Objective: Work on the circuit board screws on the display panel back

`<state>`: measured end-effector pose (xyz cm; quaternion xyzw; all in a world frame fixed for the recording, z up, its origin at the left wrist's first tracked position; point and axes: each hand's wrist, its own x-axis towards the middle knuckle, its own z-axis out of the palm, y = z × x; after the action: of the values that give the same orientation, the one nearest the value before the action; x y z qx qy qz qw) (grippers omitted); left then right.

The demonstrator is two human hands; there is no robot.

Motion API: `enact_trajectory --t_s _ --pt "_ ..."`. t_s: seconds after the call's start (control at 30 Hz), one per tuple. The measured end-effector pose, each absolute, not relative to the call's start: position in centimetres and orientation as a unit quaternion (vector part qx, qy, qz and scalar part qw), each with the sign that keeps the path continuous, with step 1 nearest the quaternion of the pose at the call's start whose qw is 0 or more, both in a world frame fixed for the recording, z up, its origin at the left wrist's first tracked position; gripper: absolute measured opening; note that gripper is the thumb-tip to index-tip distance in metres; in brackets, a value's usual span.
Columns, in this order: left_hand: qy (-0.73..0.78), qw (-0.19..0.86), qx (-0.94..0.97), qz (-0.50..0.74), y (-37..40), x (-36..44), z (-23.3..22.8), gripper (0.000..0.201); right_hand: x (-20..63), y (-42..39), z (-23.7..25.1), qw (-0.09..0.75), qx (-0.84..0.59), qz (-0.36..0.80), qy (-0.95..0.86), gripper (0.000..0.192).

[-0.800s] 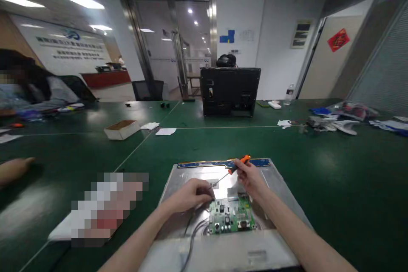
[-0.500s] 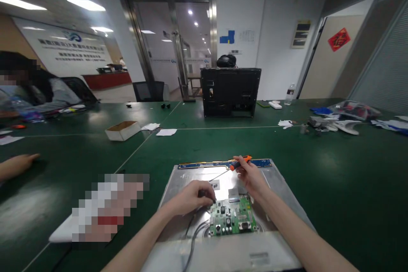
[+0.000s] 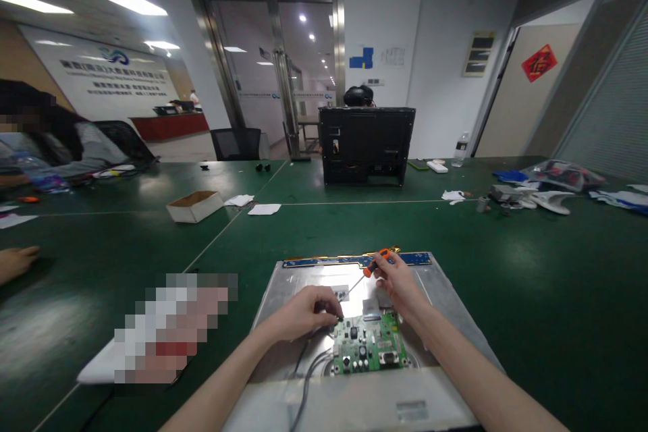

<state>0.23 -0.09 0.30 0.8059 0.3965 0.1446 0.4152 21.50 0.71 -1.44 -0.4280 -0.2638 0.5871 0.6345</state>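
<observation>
Green table: beside the fragile circuit board, left hand pinches; right hand clamps screwdriver handle.

We could read no text: the characters on the white wall banner and the red diamond door sign were too blurred.

Green desk carried a metal monitor back panel lying flat at the near edge. Small cardboard box sat left of centre, paper scraps just beside it. Black monitor stood upright farther back. Plastic bags and white parts were piled far right; water bottle behind.
</observation>
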Motion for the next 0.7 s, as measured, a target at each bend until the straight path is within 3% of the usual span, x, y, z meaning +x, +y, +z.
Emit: enact_trajectory --t_s 0.7 --pt "0.402 0.424 0.795 0.161 0.1 0.0 -0.3 0.010 20.7 -0.6 -0.1 0.642 -0.427 0.487 -0.411 0.057"
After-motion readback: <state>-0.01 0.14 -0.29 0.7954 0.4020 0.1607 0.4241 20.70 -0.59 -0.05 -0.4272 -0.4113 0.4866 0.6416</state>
